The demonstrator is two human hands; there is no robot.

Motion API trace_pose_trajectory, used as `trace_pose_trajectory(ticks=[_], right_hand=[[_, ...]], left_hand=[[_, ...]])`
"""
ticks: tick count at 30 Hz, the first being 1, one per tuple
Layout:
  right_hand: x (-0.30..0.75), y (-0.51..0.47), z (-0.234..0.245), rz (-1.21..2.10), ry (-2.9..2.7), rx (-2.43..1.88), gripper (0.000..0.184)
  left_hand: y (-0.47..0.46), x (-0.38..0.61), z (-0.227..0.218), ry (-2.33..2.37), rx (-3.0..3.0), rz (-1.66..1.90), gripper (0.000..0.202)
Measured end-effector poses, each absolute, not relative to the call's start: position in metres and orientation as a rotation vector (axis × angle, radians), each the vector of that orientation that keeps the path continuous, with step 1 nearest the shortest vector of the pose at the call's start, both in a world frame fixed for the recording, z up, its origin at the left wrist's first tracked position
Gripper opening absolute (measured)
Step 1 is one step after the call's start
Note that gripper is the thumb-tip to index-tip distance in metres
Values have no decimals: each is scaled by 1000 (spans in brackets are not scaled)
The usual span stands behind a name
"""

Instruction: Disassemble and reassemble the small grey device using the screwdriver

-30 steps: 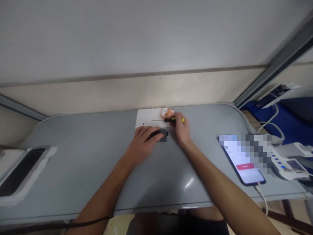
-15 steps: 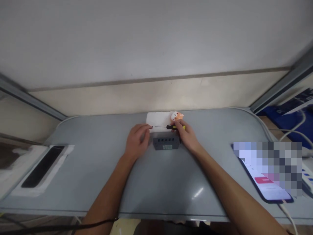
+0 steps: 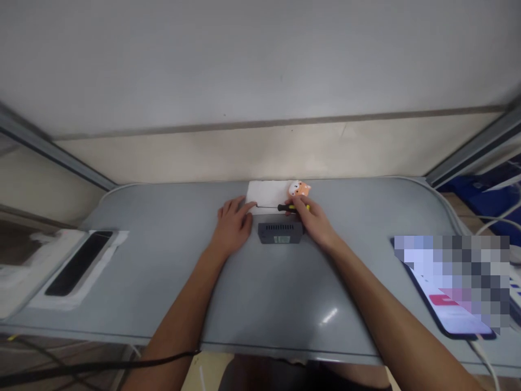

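My right hand (image 3: 316,221) is closed around the black and yellow handle of a small screwdriver (image 3: 284,208). Its thin shaft points left, low over a white sheet or pad (image 3: 266,191). My left hand (image 3: 231,227) rests at the sheet's left side, fingers spread. The outstretched index finger meets the screwdriver's tip, where a tiny dark piece, perhaps a screw, is hard to make out. Just in front of the sheet, between my hands, stands a dark grey box (image 3: 280,233) with slots and a label. An orange and white animal figure (image 3: 299,189) sits beyond my right fingers.
A phone (image 3: 451,304) with a lit, partly blurred screen lies on the right of the grey table (image 3: 264,304), a cable at its lower end. On the left, a black flat object (image 3: 79,264) lies on white paper. A pale wall (image 3: 203,155) closes the back.
The screwdriver has moved slightly left relative to the hands, and its tip now reaches my left index fingertip. The camera view has shifted a little.
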State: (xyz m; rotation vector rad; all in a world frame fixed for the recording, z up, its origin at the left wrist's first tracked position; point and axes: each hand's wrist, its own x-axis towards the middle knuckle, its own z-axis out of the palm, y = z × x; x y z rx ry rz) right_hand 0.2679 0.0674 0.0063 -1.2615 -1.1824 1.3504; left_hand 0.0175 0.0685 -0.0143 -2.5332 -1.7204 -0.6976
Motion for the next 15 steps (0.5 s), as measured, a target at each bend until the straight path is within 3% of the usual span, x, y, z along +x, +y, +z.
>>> trace_pose_trajectory(ticks=[9,15], right_hand=[[274,71,7,1292,-989,-1230,46],[281,76,1,1309,-809,-1062,39]], left_hand=[[71,15,-15,-1691,-2522,-797,34],[69,19,0,-1569,-2540,-1240,21]])
